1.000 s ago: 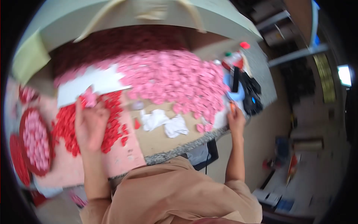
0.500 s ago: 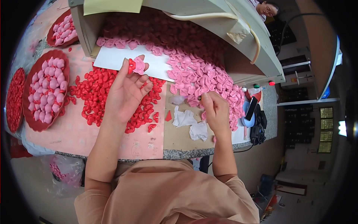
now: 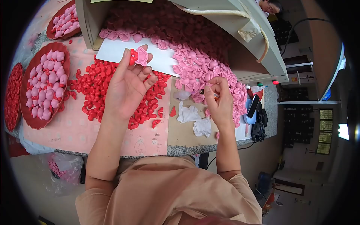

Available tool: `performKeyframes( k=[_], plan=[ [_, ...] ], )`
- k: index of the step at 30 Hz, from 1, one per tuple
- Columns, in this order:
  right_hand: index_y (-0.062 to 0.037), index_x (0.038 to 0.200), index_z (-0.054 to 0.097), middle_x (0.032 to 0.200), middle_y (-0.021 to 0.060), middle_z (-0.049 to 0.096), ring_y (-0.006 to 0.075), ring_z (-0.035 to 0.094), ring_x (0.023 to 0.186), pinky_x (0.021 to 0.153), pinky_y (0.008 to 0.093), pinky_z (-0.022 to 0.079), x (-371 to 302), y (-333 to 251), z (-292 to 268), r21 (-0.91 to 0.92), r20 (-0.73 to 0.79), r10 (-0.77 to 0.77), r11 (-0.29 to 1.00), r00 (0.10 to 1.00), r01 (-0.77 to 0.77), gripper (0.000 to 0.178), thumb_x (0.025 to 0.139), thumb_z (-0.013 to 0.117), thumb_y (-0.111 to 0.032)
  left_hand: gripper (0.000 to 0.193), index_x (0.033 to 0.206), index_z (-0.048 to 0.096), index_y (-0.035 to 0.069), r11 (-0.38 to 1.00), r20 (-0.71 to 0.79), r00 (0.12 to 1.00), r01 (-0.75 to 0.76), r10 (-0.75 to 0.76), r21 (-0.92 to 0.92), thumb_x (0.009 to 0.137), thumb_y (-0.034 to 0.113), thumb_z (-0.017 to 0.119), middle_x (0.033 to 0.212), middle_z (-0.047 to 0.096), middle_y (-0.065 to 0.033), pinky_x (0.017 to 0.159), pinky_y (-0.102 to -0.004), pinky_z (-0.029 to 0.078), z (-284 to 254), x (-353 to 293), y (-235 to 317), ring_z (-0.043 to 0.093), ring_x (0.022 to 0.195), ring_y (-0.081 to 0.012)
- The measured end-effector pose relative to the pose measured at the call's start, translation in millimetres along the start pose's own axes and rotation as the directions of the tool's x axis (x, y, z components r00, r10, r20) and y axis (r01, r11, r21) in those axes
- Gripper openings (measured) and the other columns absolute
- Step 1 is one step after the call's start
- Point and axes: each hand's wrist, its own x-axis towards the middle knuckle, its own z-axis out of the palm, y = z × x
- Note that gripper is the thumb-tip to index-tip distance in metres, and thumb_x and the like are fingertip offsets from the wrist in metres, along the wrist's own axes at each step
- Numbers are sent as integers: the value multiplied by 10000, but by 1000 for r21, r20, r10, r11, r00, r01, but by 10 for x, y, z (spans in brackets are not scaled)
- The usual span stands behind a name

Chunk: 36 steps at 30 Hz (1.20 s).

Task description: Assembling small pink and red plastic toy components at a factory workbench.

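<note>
My left hand [image 3: 127,88] is raised, palm up, over a heap of small glossy red plastic pieces [image 3: 99,84]. Between its thumb and fingers it grips a small figure part [image 3: 141,57], a pink piece with pointed corners joined to a red piece. Beside the big heap of pink plastic pieces [image 3: 191,62], my right hand [image 3: 221,99] is closed in a pinch. A small dark tip [image 3: 202,91] pokes out at its fingertips and a bit of orange shows under the fingers; what it holds is mostly hidden.
Left stand red scalloped trays [image 3: 45,119] of pink and red parts. A grey box-like hood [image 3: 264,56] covers the back heap. Crumpled white tissues [image 3: 202,127], a blue dish [image 3: 249,117] with a phone [image 3: 253,105] and a black cable device [image 3: 258,131] lie right. Another person [image 3: 270,6] is beyond.
My right hand has risen slightly and its fingers have turned and loosened a little. My left hand keeps hold of the pink and red part. The whole view has shifted slightly.
</note>
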Motion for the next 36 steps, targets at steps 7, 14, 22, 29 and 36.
performKeyframes(
  k=[7, 14, 22, 29, 36],
  plan=[
    [-31, 1019, 472, 622, 11, 510, 55, 449, 569, 501, 209, 357, -14, 27, 9, -12, 17, 17, 1000, 1000, -17, 212, 856, 563, -130, 471, 1253, 464, 39, 1000, 30, 1000, -6, 7, -10, 927, 377, 489, 1009, 561, -55, 775, -316, 466, -16, -4, 29, 520, 809, -116],
    [-32, 1027, 467, 620, 13, 513, 59, 453, 564, 504, 210, 356, -19, 37, 6, 4, 7, 1, 1000, 1000, -1, 219, 857, 563, -131, 464, 1258, 463, 54, 1000, 33, 999, -16, 16, -10, 924, 376, 494, 1021, 559, -53, 791, -314, 466, -27, -4, 65, 522, 820, -116],
    [-32, 1024, 466, 620, 15, 515, 63, 454, 564, 502, 219, 348, -28, 54, 7, 14, 12, 7, 1000, 1000, -7, 213, 859, 555, -132, 439, 1247, 475, 60, 999, 76, 997, -11, 15, -46, 931, 365, 483, 1035, 552, -50, 783, -309, 464, -64, 8, 88, 513, 821, -116],
    [-32, 1021, 466, 619, 10, 502, 59, 440, 562, 504, 220, 344, -32, 40, 4, 67, 13, 20, 998, 1000, -21, 207, 858, 552, -126, 413, 1221, 494, 61, 999, 61, 998, -16, 19, -42, 934, 357, 479, 1034, 560, -54, 770, -305, 466, -44, 7, 80, 514, 816, -118],
    [-28, 1018, 462, 624, 10, 509, 54, 441, 565, 511, 215, 347, -28, 45, 27, 69, 12, 16, 997, 1000, -17, 207, 866, 545, -142, 380, 1164, 516, 56, 998, 24, 999, -24, 25, -52, 931, 355, 489, 1033, 559, -63, 751, -303, 472, -57, 9, 116, 522, 809, -121]
  ],
)
